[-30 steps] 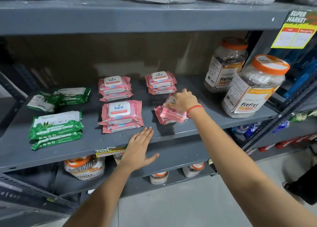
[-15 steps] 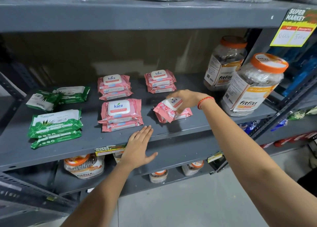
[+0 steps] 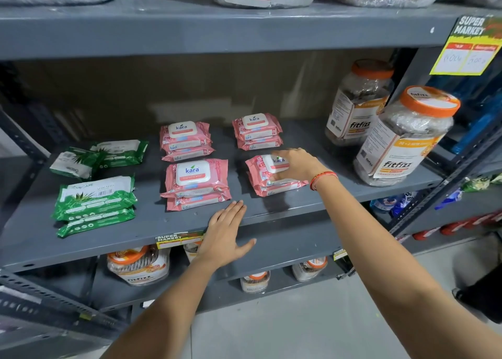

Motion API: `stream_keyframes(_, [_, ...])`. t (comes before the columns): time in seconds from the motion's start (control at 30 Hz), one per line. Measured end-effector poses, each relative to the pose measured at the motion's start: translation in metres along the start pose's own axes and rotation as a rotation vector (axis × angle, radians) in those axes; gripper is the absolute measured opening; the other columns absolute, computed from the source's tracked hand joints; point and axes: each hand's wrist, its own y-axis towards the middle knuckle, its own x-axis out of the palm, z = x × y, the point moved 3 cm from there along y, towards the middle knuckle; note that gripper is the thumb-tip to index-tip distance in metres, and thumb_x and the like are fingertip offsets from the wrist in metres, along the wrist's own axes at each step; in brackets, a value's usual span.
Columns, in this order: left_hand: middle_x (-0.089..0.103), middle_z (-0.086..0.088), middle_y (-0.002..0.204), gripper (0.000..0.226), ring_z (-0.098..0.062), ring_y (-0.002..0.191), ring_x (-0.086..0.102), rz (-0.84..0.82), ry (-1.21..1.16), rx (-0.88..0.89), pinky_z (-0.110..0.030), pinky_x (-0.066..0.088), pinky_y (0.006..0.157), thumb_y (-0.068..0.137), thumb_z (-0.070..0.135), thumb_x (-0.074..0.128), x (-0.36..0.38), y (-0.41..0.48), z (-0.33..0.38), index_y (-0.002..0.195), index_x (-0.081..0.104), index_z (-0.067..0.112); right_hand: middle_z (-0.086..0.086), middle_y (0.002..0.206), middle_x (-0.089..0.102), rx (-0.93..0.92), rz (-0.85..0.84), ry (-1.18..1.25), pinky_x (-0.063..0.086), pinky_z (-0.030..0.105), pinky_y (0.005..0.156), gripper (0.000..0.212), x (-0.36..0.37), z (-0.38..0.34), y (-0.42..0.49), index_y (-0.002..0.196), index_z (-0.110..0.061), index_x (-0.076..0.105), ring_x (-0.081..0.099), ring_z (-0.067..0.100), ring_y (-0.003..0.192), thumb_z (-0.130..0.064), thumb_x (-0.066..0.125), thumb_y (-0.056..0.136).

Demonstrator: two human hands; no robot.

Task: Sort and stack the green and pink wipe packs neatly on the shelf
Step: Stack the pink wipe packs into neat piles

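Note:
On the grey shelf (image 3: 326, 195) the pink wipe packs lie in stacks: back middle (image 3: 186, 138), front middle (image 3: 194, 179), back right (image 3: 256, 130) and front right (image 3: 258, 180). My right hand (image 3: 294, 164) grips the top pink pack (image 3: 262, 167) of the front right stack, fingers over its white lid. My left hand (image 3: 225, 231) lies flat and open on the shelf's front edge, just below the front middle stack. Green wipe packs sit at the left: a front stack (image 3: 95, 195) and two loose overlapping packs (image 3: 119, 152) behind it.
Two big orange-lidded jars (image 3: 404, 136) stand at the right end of the shelf, close to the front right pink stack. More jars (image 3: 138, 263) sit on the shelf below. A yellow price tag (image 3: 467, 46) hangs from the upper shelf at the right.
My right hand has turned the pink pack from tilted to flat and set it on the front right stack. The left hand has stayed in place.

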Motion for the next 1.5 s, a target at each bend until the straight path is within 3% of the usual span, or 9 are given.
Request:
stream_keyframes(0.17, [0.021, -0.004, 0.154, 0.069, -0.02, 0.139, 0.022, 0.162, -0.323, -0.139, -0.034, 0.013, 0.11, 0.092, 0.047, 0.046, -0.021, 0.025, 0.025, 0.146, 0.021, 0.012, 0.006, 0.155, 0.03, -0.034, -0.034, 0.09, 0.025, 0.048, 0.114, 0.073, 0.008, 0.009, 0.002, 0.148, -0.027, 0.031, 0.024, 0.031, 0.144, -0.038, 0.068, 0.085])
stream_keyframes(0.33, [0.008, -0.009, 0.156, 0.083, -0.025, 0.141, 0.016, 0.225, -0.556, -0.314, -0.035, 0.019, 0.109, 0.085, 0.027, 0.067, -0.036, 0.071, 0.043, 0.148, 0.014, 0.014, 0.009, 0.157, 0.021, -0.029, 0.063, 0.373, 0.017, 0.047, 0.117, 0.098, 0.014, 0.036, -0.006, 0.151, -0.022, 0.021, 0.007, 0.028, 0.148, -0.037, 0.079, 0.074])
stream_keyframes(0.43, [0.018, -0.012, 0.154, 0.082, -0.03, 0.137, 0.025, 0.127, -0.626, -0.395, -0.044, 0.026, 0.108, 0.084, 0.021, 0.069, -0.028, 0.083, 0.041, 0.147, 0.017, 0.016, 0.009, 0.15, 0.029, -0.073, 0.028, 0.414, 0.025, 0.036, 0.115, 0.104, 0.026, 0.051, -0.017, 0.151, -0.026, 0.019, 0.028, 0.025, 0.14, -0.027, 0.084, 0.07])
stream_keyframes(0.6, [0.058, -0.015, 0.124, 0.073, -0.029, 0.11, 0.057, 0.093, -0.595, -0.38, -0.047, 0.044, 0.096, 0.088, 0.013, 0.064, -0.017, 0.09, 0.035, 0.147, 0.022, 0.022, 0.01, 0.141, 0.044, -0.069, 0.225, 0.456, 0.039, 0.036, 0.107, 0.081, 0.042, 0.053, -0.023, 0.147, -0.02, 0.031, 0.046, 0.022, 0.128, -0.012, 0.076, 0.079])
stream_keyframes(0.87, [0.061, -0.015, 0.119, 0.071, -0.027, 0.105, 0.059, 0.076, -0.567, -0.342, -0.043, 0.043, 0.096, 0.089, 0.012, 0.062, -0.014, 0.095, 0.036, 0.147, 0.022, 0.024, 0.008, 0.141, 0.048, -0.064, 0.277, 0.449, 0.04, 0.042, 0.11, 0.079, 0.044, 0.059, -0.022, 0.146, -0.018, 0.034, 0.046, 0.022, 0.13, -0.013, 0.076, 0.079])
stream_keyframes(1.0, [0.053, -0.013, 0.129, 0.072, -0.026, 0.112, 0.055, 0.059, -0.591, -0.28, -0.039, 0.043, 0.094, 0.087, 0.012, 0.064, -0.032, 0.086, 0.035, 0.146, 0.023, 0.021, 0.007, 0.149, 0.037, -0.053, 0.374, 0.486, 0.032, 0.046, 0.114, 0.092, 0.045, 0.054, -0.028, 0.148, -0.019, 0.027, 0.035, 0.023, 0.138, -0.02, 0.082, 0.073])
stream_keyframes(1.2, [0.047, -0.005, 0.135, 0.045, -0.019, 0.12, 0.047, 0.39, -0.515, -0.146, -0.035, 0.039, 0.101, 0.091, 0.021, 0.057, -0.097, 0.041, 0.012, 0.134, 0.045, 0.012, 0.008, 0.147, 0.034, -0.109, 0.696, 0.545, 0.026, 0.025, 0.111, 0.081, 0.051, -0.018, -0.06, 0.145, -0.017, 0.034, 0.029, 0.018, 0.139, -0.026, 0.078, 0.078])
stream_keyframes(1.37, [0.04, -0.006, 0.138, 0.044, -0.02, 0.127, 0.037, 0.582, -0.407, -0.28, -0.047, 0.042, 0.098, 0.087, 0.022, 0.046, -0.115, -0.001, -0.067, 0.13, 0.048, 0.015, 0.01, 0.148, 0.037, -0.306, 0.508, 0.476, 0.025, 0.03, 0.113, 0.075, 0.076, -0.092, -0.043, 0.142, -0.013, 0.041, 0.031, 0.023, 0.139, -0.032, 0.076, 0.079])
stream_keyframes(1.5, [0.018, -0.008, 0.153, 0.052, -0.021, 0.136, 0.023, 0.413, -0.46, -0.477, -0.045, 0.03, 0.108, 0.093, 0.012, 0.051, -0.089, -0.029, -0.107, 0.141, 0.033, 0.014, 0.007, 0.157, 0.019, -0.24, 0.29, 0.529, 0.024, 0.034, 0.115, 0.094, 0.099, -0.117, -0.026, 0.15, -0.017, 0.024, 0.022, 0.023, 0.144, -0.032, 0.079, 0.075])
